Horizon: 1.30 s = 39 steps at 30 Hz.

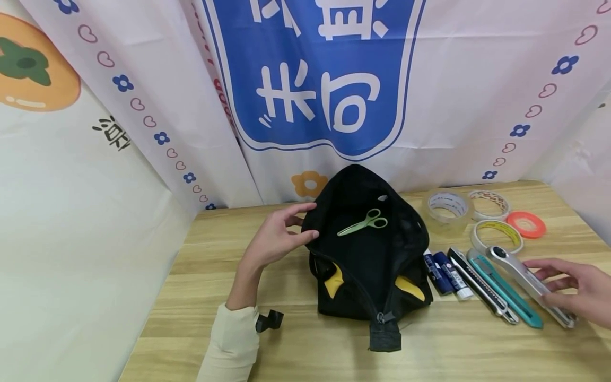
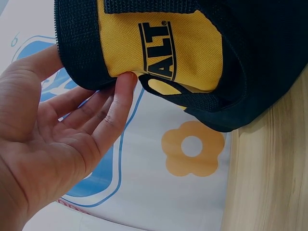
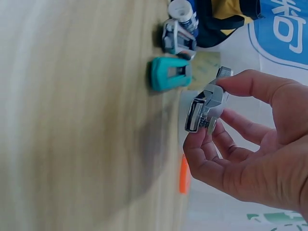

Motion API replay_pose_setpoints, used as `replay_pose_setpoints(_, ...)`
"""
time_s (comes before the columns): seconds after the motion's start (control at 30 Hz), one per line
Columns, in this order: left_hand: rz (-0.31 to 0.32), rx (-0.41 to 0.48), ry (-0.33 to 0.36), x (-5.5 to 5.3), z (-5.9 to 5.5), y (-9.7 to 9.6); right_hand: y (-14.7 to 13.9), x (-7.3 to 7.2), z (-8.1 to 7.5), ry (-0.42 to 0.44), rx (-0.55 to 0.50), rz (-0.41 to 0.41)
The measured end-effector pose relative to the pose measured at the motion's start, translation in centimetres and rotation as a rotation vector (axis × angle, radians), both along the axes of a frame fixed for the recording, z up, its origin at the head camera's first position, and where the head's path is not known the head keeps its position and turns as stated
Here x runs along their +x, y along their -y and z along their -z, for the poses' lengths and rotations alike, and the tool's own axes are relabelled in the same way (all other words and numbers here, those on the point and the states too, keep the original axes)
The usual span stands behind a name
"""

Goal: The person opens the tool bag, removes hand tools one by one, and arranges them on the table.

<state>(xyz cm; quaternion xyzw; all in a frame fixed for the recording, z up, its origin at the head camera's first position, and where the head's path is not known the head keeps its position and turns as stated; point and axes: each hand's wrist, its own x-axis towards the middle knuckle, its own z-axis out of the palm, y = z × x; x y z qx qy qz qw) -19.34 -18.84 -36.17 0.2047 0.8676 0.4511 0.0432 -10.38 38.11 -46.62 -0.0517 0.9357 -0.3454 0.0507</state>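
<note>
A black and yellow tool bag (image 1: 350, 305) stands unzipped on the table, its mouth facing up. Green scissors (image 1: 365, 223) lie inside it. My left hand (image 1: 279, 233) pinches the left rim of the opening, and the left wrist view shows the fingertips against the yellow side (image 2: 130, 53). At the right, my right hand (image 1: 573, 284) holds a silver utility knife (image 1: 525, 278) between thumb and fingers. In the right wrist view the knife (image 3: 207, 106) is off the table, end toward the camera. Beside it lie a teal cutter (image 1: 506, 289) and a black-and-silver cutter (image 1: 482, 286).
Two glue sticks (image 1: 446, 276) lie against the bag's right side. Behind the cutters are a clear tape roll (image 1: 446, 209), other tape rolls (image 1: 496, 233) and a red-orange tape roll (image 1: 527, 224). A printed cloth (image 1: 458, 116) hangs at the table's back edge.
</note>
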Motion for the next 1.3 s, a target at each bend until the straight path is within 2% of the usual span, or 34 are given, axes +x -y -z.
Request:
replay_pose_setpoints(0.23, -0.009, 0.005, 0.003, 0.0, 0.0, 0.2, -0.3, 0.2, 0.4, 0.109, 0.084, 0.019)
replay_pose_setpoints(0.43, -0.012, 0.002, 0.006, 0.0, 0.1, 0.2, -0.5, -0.1, 1.0, 0.191, 0.097, -0.009)
replay_pose_setpoints(0.57, -0.007, 0.002, 0.005, 0.0, 0.1, 0.2, -0.1, -0.2, 0.8, 0.223, 0.117, -0.019)
replay_pose_setpoints(0.83, -0.002, 0.016, 0.006, -0.1, 0.0, 0.2, 1.9, -1.0, -1.7, 0.076, 0.176, 0.007)
replay_pose_setpoints(1.03, -0.005, 0.021, 0.021, 0.0, 0.0, 0.2, 4.0, -2.4, -3.5, 0.021, 0.173, -0.036)
replay_pose_setpoints(1.17, -0.005, 0.020, 0.022, 0.1, 0.0, 0.1, 5.5, -3.5, -4.8, -0.029, 0.126, -0.076)
replay_pose_setpoints(1.3, -0.004, 0.018, 0.022, 0.0, 0.0, 0.1, 7.3, -4.5, -6.2, -0.140, 0.052, -0.120)
